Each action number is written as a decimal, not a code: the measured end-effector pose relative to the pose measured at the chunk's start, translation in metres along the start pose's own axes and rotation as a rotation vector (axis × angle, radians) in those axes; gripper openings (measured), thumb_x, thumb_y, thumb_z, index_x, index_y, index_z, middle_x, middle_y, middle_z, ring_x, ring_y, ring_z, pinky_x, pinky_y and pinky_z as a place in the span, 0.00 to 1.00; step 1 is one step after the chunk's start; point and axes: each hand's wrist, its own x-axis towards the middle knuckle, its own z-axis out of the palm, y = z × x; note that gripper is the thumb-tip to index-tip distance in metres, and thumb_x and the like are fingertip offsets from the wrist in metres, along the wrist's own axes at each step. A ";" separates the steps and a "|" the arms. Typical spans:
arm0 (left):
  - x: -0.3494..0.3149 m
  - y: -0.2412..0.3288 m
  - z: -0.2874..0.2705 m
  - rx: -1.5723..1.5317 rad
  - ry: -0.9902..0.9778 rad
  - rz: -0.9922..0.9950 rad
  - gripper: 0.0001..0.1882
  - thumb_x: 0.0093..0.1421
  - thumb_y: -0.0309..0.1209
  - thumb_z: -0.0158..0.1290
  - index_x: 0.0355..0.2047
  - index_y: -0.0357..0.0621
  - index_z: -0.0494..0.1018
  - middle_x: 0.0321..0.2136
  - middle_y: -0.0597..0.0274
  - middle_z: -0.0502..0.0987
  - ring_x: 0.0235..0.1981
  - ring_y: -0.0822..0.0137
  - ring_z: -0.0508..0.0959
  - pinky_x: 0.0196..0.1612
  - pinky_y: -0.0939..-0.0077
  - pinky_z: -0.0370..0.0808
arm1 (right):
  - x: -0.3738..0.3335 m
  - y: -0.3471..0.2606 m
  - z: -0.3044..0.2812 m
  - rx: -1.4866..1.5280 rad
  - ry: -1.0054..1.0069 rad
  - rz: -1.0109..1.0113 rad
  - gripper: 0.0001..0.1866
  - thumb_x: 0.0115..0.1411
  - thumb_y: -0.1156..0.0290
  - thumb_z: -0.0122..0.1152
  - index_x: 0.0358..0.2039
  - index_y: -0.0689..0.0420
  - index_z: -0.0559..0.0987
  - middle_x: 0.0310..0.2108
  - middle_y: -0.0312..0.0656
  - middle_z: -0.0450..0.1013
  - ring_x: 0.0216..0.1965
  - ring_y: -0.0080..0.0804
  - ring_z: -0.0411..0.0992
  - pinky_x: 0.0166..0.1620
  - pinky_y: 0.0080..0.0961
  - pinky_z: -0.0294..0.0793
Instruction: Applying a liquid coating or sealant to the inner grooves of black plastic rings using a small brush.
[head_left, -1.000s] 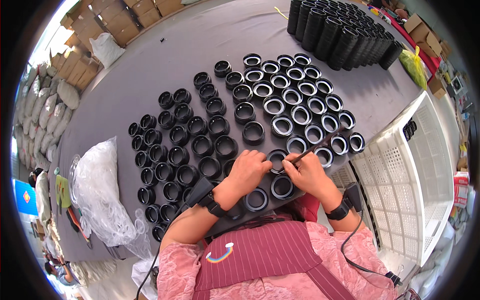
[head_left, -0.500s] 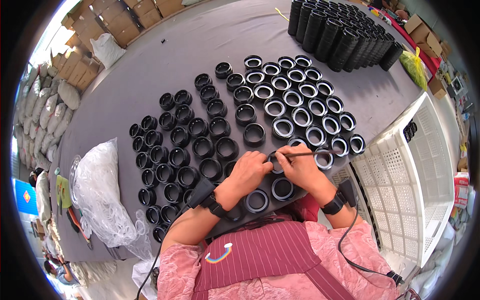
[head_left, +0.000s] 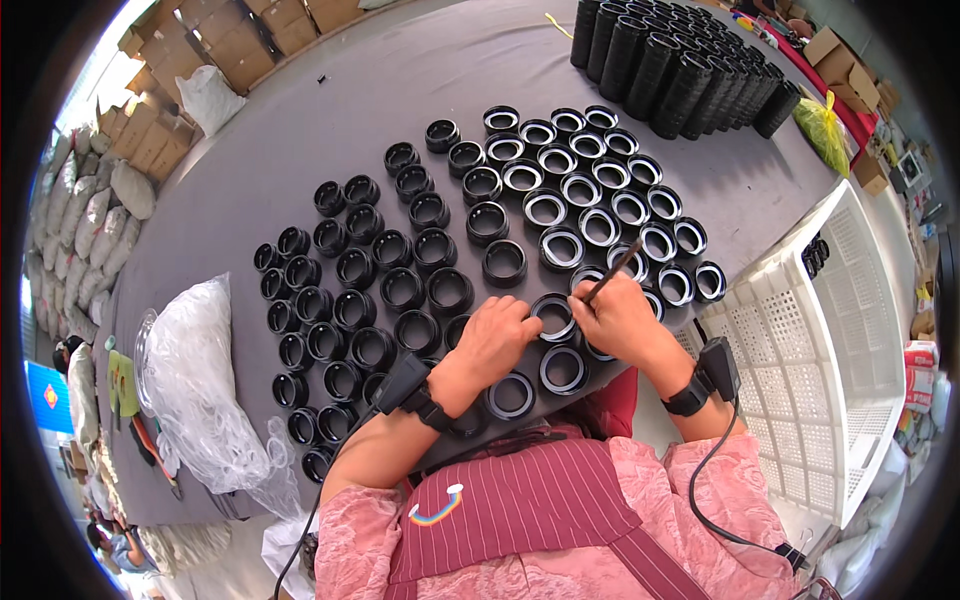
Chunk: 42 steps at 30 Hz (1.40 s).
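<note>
Curled against the left edge of a black ring with a pale inner band (head_left: 554, 318), my left hand (head_left: 495, 338) steadies it on the table. My right hand (head_left: 618, 318) is just right of that ring, pinching a thin dark stick-like tool (head_left: 614, 270) that slants up and away. The tool's lower end is hidden by my fingers. Two more rings with pale inner bands, a nearer ring (head_left: 511, 396) and another ring (head_left: 563, 370), lie close to my body. Rows of plain black rings (head_left: 403, 289) stand to the left; pale-banded rings (head_left: 600, 227) stand beyond my right hand.
On the grey-covered table (head_left: 290, 130), tall stacks of black rings (head_left: 684, 95) stand far right. A clear plastic bag (head_left: 195, 385) of thin clear rings lies left. A white perforated crate (head_left: 790, 390) borders the right edge. Black cables hang from both wrist straps.
My right hand has drawn slightly right, away from the ring, and the tool has swung from pointing right to pointing up and away. My left hand stays by the same ring.
</note>
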 end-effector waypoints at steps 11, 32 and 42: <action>0.002 -0.002 0.002 -0.012 0.034 0.014 0.04 0.54 0.30 0.57 0.30 0.46 0.78 0.29 0.61 0.74 0.36 0.58 0.75 0.40 0.64 0.70 | -0.001 -0.021 0.020 0.171 -0.059 -0.004 0.09 0.59 0.68 0.58 0.26 0.59 0.80 0.18 0.50 0.74 0.22 0.52 0.74 0.32 0.41 0.71; 0.020 -0.015 -0.020 0.121 -0.068 -0.420 0.09 0.63 0.34 0.53 0.32 0.41 0.74 0.27 0.48 0.80 0.30 0.47 0.81 0.33 0.57 0.76 | -0.021 -0.004 0.001 0.679 0.384 0.115 0.10 0.65 0.72 0.57 0.31 0.65 0.81 0.22 0.41 0.78 0.25 0.24 0.78 0.28 0.21 0.73; -0.084 0.044 -0.075 -0.047 -0.057 -0.134 0.27 0.43 0.45 0.68 0.41 0.46 0.75 0.40 0.59 0.75 0.43 0.56 0.73 0.47 0.62 0.66 | -0.064 -0.051 0.035 0.539 0.142 -0.223 0.00 0.56 0.74 0.64 0.29 0.54 0.80 0.21 0.38 0.76 0.23 0.37 0.72 0.33 0.32 0.64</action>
